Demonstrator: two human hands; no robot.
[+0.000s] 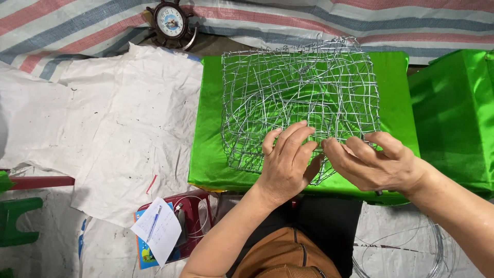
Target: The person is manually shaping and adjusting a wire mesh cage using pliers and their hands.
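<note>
From the head camera I see my left hand and right hand meeting at the lower centre of the frame, fingers curled and pinching the near edge of a wire mesh cage. The cage sits on a green tabletop at upper centre. A pen lies on paper at lower left, a small clock at top left.

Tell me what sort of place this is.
Probably a makeshift home craft workspace set up on the floor. Both hands, left hand and right hand, work a wire mesh frame on a green-covered stand; white sacking covers the ground, with spare wire coils nearby.
</note>
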